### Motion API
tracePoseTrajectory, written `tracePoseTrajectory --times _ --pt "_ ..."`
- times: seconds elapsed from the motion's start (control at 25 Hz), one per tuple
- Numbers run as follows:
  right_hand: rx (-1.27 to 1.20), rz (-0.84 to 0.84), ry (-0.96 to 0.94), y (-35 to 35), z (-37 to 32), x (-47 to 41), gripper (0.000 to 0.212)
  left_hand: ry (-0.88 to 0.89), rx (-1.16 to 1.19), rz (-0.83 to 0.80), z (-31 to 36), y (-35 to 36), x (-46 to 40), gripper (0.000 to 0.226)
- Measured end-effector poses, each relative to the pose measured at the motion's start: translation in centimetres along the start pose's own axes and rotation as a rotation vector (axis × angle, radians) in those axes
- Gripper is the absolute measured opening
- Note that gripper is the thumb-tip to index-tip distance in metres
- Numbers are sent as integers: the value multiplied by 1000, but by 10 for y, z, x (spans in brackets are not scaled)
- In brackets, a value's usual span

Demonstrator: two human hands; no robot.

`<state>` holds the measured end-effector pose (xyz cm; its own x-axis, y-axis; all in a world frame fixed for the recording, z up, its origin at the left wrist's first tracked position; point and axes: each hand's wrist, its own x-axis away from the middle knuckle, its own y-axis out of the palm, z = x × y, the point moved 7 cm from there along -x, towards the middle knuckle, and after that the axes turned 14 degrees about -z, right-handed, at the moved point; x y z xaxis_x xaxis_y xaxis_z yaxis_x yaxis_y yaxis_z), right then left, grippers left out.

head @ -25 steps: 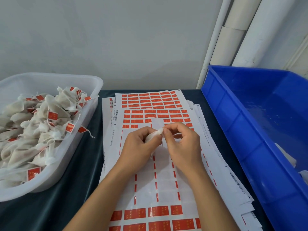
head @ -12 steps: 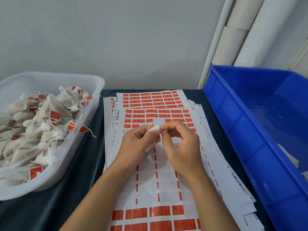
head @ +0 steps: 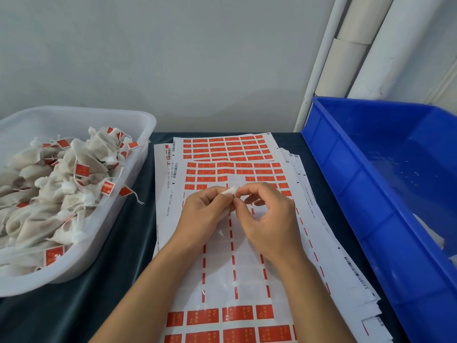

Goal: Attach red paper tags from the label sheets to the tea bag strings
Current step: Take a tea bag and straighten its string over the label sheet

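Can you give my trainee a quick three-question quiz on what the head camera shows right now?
1. True or false: the left hand holds a tea bag above the label sheets.
2. Which container holds the tagged tea bags? A: the blue bin. B: the white tub.
3. Fill in: the right hand pinches at the tea bag's top, meeting the left hand's ____.

Key: 1 true; 2 B; 3 fingertips.
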<state>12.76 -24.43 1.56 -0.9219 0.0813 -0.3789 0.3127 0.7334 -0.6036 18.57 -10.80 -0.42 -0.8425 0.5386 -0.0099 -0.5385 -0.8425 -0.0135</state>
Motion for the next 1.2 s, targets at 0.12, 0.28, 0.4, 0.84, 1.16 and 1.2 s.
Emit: tracePoseTrajectory --times 0.12,0.28,0.4,0.84,1.16,1.2 --pt "81 41 8 -1 1 1 19 -7 -32 -1 -1 0 0 28" --pt "220 156 -9 -5 -2 2 15 35 -71 -30 0 5 0 30" --pt "252 165 -12 -5 -4 2 13 33 -107 -28 -1 5 -2 30" --pt "238 182 -4 -7 -3 2 10 103 -106 -62 5 8 -1 27" --pt "54 176 116 -8 7 1 9 102 -111 -88 3 12 -1 28" --pt "17 166 132 -8 9 0 9 100 -111 -99 2 13 -1 28"
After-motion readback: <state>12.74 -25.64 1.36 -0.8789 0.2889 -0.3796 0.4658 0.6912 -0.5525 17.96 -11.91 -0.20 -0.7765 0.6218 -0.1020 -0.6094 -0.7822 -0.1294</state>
